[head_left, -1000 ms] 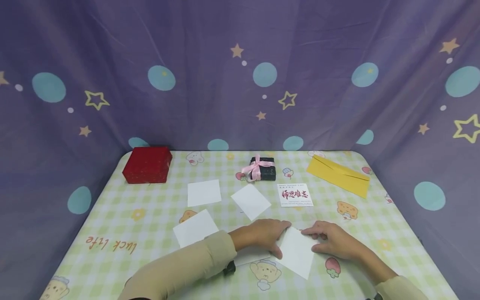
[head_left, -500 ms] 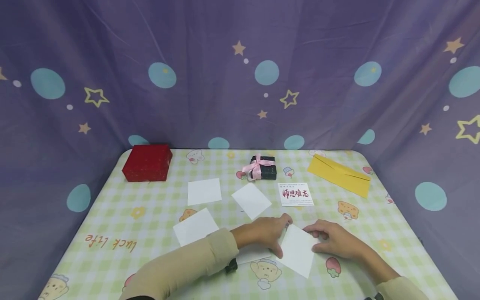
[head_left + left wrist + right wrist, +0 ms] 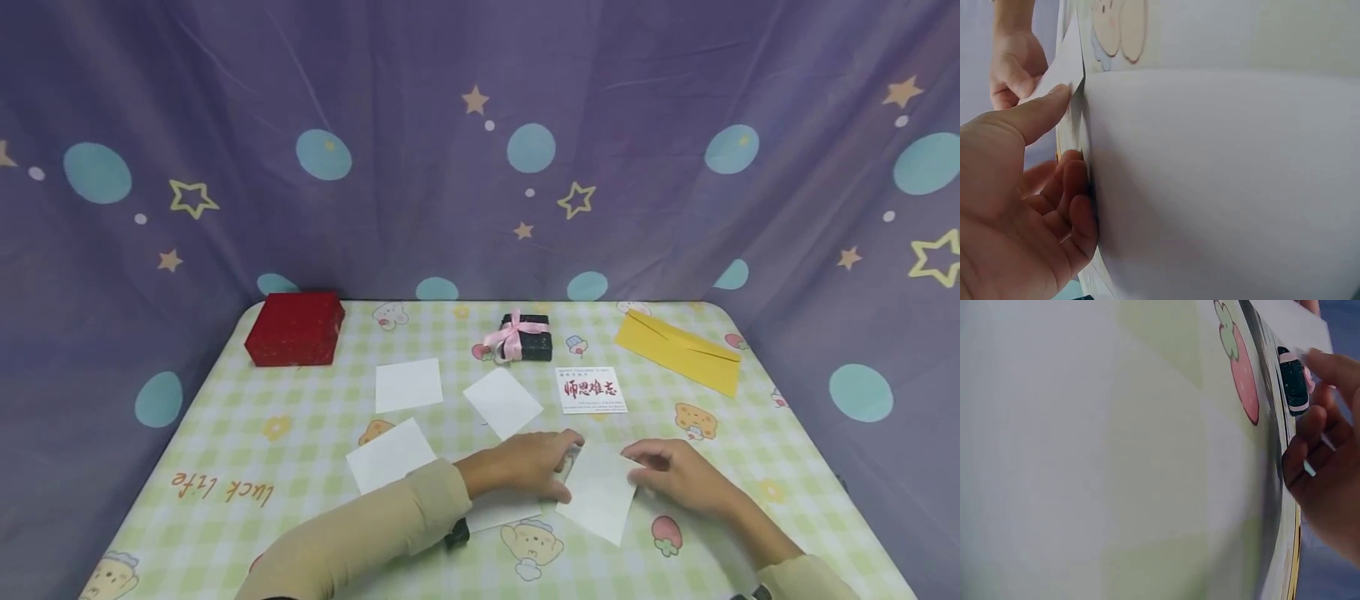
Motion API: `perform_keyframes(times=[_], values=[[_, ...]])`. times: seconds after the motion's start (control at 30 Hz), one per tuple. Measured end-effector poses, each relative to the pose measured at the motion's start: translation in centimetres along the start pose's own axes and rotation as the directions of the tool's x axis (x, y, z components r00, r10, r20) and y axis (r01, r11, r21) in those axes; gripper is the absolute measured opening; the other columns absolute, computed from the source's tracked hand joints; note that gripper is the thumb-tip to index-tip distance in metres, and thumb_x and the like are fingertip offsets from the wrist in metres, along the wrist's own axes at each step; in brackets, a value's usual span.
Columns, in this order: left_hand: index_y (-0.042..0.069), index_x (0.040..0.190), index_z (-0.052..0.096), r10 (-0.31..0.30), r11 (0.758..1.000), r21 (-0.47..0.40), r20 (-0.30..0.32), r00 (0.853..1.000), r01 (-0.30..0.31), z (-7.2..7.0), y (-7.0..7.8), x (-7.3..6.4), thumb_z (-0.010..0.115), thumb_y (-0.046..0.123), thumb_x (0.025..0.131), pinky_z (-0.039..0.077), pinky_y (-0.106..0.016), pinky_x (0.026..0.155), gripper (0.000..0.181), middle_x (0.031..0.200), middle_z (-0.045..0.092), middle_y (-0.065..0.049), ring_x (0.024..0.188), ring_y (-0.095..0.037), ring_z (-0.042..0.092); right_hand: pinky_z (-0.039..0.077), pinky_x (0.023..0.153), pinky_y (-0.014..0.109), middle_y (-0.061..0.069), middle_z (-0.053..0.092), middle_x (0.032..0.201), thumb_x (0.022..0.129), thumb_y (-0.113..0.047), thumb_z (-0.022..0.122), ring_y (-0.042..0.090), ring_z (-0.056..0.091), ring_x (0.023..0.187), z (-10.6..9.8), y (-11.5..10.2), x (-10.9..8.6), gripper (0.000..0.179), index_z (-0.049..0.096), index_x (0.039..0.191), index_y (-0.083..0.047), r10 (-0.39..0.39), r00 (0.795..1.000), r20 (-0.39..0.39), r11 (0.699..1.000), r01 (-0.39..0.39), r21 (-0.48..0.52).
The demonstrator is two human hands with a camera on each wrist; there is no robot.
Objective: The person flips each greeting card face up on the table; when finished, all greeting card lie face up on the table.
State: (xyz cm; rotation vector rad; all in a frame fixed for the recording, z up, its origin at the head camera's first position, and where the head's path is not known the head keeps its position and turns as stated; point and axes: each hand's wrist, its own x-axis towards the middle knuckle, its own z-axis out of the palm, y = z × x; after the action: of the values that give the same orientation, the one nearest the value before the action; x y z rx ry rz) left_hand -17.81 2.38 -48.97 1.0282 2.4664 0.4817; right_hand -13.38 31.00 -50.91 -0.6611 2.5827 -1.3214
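A blank white square card (image 3: 596, 500) slants up from the table between both hands. My right hand (image 3: 678, 477) pinches its right corner between thumb and forefinger. Beside the card's left edge is my left hand (image 3: 521, 467), its thumb touching the edge. In the left wrist view, the left hand (image 3: 1029, 206) has its thumb extended against the card (image 3: 1063, 65), while the other fingers bend loosely near the tabletop, apart from the card. Under the left forearm lies another white card (image 3: 502, 510), partly hidden. The right wrist view shows the right hand (image 3: 1329, 444) at the card's edge.
More blank white cards (image 3: 408, 385) lie left of centre, near a card with red lettering (image 3: 591, 390). Along the back are a red box (image 3: 296, 329), a small black box with pink ribbon (image 3: 527, 337) and a yellow envelope (image 3: 677, 352). A checked cloth (image 3: 225, 533) covers the table.
The right side of the white card has risen, and the right hand has shifted slightly right with its corner. The left hand stays almost in place. The other cards and boxes have not moved.
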Motion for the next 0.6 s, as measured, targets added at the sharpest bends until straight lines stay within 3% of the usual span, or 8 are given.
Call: perform_keyframes(times=[0.1,0.2,0.27,0.37,0.47,0.6], values=[[0.019,0.122,0.064,0.073,0.997,0.014,-0.002,0.997,-0.072,-0.1,-0.7,0.1,0.077,0.04,0.089,0.04,-0.017,0.063,0.041,0.08,0.056,0.013,0.07,-0.001,0.049,0.049,0.057,0.023,-0.002,0.063,0.07,0.093,-0.01,0.073,-0.003,0.053,0.061,-0.2,0.0,0.1,0.02,0.075,0.112,-0.009,-0.002,0.998,-0.062,0.999,0.004,0.037],[0.021,0.101,0.067,0.148,0.989,-0.009,-0.031,0.988,-0.149,-0.4,-1.3,0.0,0.072,0.036,0.094,0.039,-0.016,0.062,0.017,0.074,0.057,0.014,0.065,0.001,0.047,0.048,0.051,0.025,-0.001,0.059,0.063,0.094,-0.008,0.071,-0.001,0.051,0.056,-0.5,-0.1,0.3,0.018,0.076,0.111,-0.007,-0.001,0.995,-0.097,0.998,0.008,0.069],[0.022,0.099,0.069,0.158,0.985,-0.06,-0.045,0.986,-0.16,-0.7,-1.5,-0.3,0.069,0.035,0.096,0.041,-0.015,0.063,0.014,0.073,0.062,0.015,0.064,0.003,0.051,0.051,0.053,0.026,0.002,0.065,0.066,0.096,-0.006,0.067,0.003,0.058,0.058,-0.7,-0.1,0.4,0.017,0.075,0.111,-0.004,-0.001,0.994,-0.107,0.995,0.012,0.101],[0.022,0.111,0.073,0.114,0.973,-0.197,-0.041,0.993,-0.12,-1.3,-1.6,-0.6,0.066,0.036,0.099,0.048,-0.015,0.065,0.02,0.076,0.069,0.014,0.063,0.001,0.061,0.057,0.062,0.027,0.004,0.074,0.076,0.098,-0.004,0.063,0.01,0.069,0.068,-1.0,-0.2,0.5,0.018,0.072,0.112,0.003,0.003,0.992,-0.129,0.988,0.017,0.154],[0.02,0.114,0.074,0.063,0.944,-0.321,-0.036,0.997,-0.071,-2.0,-1.5,-1.0,0.065,0.037,0.1,0.05,-0.018,0.064,0.024,0.076,0.073,0.008,0.059,-0.008,0.067,0.059,0.071,0.025,0.003,0.077,0.083,0.1,-0.001,0.059,0.011,0.073,0.076,-1.4,-0.4,0.6,0.017,0.071,0.11,0.007,-0.015,0.988,-0.153,0.977,0.046,0.206],[0.018,0.115,0.073,0.035,0.908,-0.416,-0.036,0.999,-0.047,-2.6,-1.3,-1.1,0.068,0.036,0.097,0.051,-0.017,0.065,0.025,0.081,0.077,0.003,0.064,-0.014,0.072,0.06,0.079,0.025,0.001,0.078,0.093,0.103,0.003,0.051,0.01,0.075,0.086,-1.6,-0.6,0.9,0.02,0.067,0.11,0.012,-0.066,0.989,-0.134,0.951,0.103,0.291]])
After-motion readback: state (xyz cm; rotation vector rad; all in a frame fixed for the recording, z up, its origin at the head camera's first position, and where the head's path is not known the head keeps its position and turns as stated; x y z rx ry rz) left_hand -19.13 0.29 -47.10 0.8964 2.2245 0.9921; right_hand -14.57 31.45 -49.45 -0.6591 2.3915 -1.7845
